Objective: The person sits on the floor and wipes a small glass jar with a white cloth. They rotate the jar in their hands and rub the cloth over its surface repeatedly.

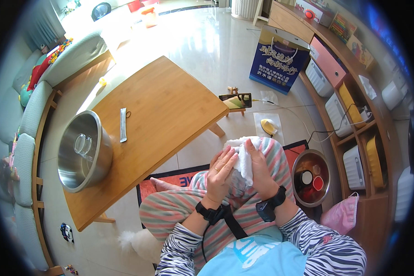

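Above my lap, a crumpled white cloth [245, 158] is held between my two hands. My left hand [218, 174] presses its side with the fingers stretched together, and a ring is on one finger. From the other side, my right hand [261, 169] grips the cloth, thumb up along its edge. Below the cloth, a see-through object [237, 181], perhaps glass, shows between the palms; the hands hide most of its shape. My crossed legs in striped trousers [172, 210] lie underneath.
A low wooden table [158, 114] bears a large steel pot [105, 148] with clear glassware [82, 144] inside, and a narrow packet [123, 125]. A phone [236, 101] leans on a stand. At right are a steel bowl [326, 172] with several lids or containers, and a shelf unit [372, 203].
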Demonstrator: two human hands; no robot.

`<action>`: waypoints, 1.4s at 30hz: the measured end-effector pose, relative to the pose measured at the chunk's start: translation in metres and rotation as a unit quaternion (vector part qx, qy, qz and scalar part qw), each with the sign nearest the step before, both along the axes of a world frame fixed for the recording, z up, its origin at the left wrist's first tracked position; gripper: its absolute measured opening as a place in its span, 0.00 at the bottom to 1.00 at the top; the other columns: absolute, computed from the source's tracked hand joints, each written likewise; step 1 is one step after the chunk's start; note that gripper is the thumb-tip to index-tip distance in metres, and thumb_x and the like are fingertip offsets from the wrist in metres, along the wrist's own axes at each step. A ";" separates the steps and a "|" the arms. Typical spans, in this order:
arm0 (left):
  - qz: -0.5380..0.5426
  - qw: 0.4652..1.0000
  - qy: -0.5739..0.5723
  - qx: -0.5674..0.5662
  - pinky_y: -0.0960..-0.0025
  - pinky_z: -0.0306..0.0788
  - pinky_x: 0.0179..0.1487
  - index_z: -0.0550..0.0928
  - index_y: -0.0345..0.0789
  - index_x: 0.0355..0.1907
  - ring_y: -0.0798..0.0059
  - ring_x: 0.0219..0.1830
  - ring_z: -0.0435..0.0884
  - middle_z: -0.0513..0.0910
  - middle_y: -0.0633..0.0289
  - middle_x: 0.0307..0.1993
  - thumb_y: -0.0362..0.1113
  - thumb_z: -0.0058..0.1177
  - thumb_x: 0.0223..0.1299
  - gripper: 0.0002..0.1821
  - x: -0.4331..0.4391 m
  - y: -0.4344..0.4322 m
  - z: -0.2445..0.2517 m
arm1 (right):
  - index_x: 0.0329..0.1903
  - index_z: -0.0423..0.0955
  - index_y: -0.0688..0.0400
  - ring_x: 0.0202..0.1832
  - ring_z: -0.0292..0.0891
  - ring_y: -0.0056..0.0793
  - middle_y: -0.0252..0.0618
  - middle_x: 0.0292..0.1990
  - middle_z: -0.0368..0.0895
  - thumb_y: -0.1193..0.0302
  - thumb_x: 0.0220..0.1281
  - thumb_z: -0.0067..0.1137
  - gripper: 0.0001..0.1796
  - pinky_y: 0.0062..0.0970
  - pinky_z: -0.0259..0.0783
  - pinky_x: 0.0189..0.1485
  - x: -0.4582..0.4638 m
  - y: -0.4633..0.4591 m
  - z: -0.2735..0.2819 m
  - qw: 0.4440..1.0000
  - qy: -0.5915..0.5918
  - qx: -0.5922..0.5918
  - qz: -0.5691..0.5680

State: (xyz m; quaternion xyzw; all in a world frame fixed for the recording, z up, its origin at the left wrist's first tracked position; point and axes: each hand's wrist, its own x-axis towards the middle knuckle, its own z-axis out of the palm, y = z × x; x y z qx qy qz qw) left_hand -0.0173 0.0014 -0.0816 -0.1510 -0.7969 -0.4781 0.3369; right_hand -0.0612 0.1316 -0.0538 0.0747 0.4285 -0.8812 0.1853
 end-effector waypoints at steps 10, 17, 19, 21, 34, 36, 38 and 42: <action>0.028 0.977 -0.088 0.192 0.67 0.74 0.61 0.78 0.28 0.58 0.62 0.59 0.79 0.78 0.48 0.59 0.18 0.49 0.61 0.22 0.005 -0.007 0.001 | 0.54 0.69 0.54 0.39 0.76 0.15 0.28 0.39 0.77 0.47 0.70 0.50 0.25 0.17 0.73 0.40 0.031 -0.023 -0.013 0.997 0.011 -0.007 0.081; 0.093 0.957 -0.090 0.258 0.73 0.71 0.61 0.75 0.29 0.62 0.69 0.60 0.78 0.78 0.53 0.60 0.25 0.51 0.65 0.22 -0.002 -0.023 0.002 | 0.59 0.64 0.58 0.47 0.75 0.23 0.34 0.47 0.74 0.59 0.66 0.62 0.26 0.25 0.74 0.47 0.039 -0.016 -0.005 0.969 -0.025 -0.051 0.240; 0.083 0.953 -0.093 0.278 0.73 0.70 0.62 0.74 0.29 0.64 0.71 0.60 0.77 0.78 0.54 0.60 0.29 0.53 0.65 0.24 -0.003 -0.023 0.000 | 0.60 0.63 0.59 0.49 0.74 0.24 0.35 0.49 0.74 0.62 0.64 0.64 0.28 0.25 0.73 0.49 0.037 -0.015 -0.004 0.964 -0.016 -0.025 0.266; 0.077 0.949 -0.107 0.285 0.73 0.69 0.62 0.74 0.29 0.64 0.71 0.60 0.77 0.78 0.54 0.60 0.29 0.53 0.65 0.23 -0.001 -0.022 -0.001 | 0.60 0.63 0.59 0.51 0.74 0.25 0.36 0.50 0.73 0.64 0.63 0.65 0.28 0.25 0.73 0.51 0.036 -0.016 -0.006 0.964 -0.008 0.011 0.267; 0.044 0.956 -0.115 0.266 0.73 0.72 0.60 0.74 0.31 0.64 0.71 0.58 0.79 0.78 0.54 0.60 0.27 0.53 0.65 0.24 0.002 -0.010 -0.004 | 0.70 0.53 0.61 0.61 0.66 0.28 0.37 0.60 0.67 0.63 0.63 0.66 0.40 0.30 0.65 0.63 0.028 -0.010 -0.006 0.969 0.069 0.011 0.236; 0.057 0.959 -0.127 0.248 0.73 0.72 0.60 0.75 0.32 0.63 0.71 0.58 0.79 0.78 0.54 0.60 0.26 0.54 0.64 0.24 0.002 -0.009 -0.004 | 0.70 0.52 0.61 0.61 0.66 0.28 0.37 0.59 0.67 0.61 0.63 0.66 0.41 0.29 0.65 0.63 0.031 -0.012 -0.008 0.973 0.090 -0.006 0.214; 0.061 0.959 -0.115 0.253 0.71 0.73 0.59 0.77 0.31 0.60 0.67 0.58 0.80 0.79 0.52 0.58 0.24 0.52 0.64 0.21 0.000 -0.009 -0.006 | 0.68 0.54 0.60 0.59 0.68 0.26 0.36 0.57 0.69 0.60 0.64 0.65 0.39 0.29 0.67 0.61 0.031 -0.010 -0.010 0.972 0.093 -0.023 0.213; 0.084 0.977 -0.084 0.177 0.70 0.74 0.57 0.81 0.32 0.55 0.63 0.56 0.82 0.81 0.50 0.56 0.23 0.53 0.62 0.18 -0.004 -0.009 -0.007 | 0.64 0.58 0.57 0.53 0.72 0.22 0.33 0.52 0.72 0.57 0.65 0.63 0.33 0.27 0.72 0.54 0.029 -0.005 -0.013 0.981 -0.027 -0.055 0.183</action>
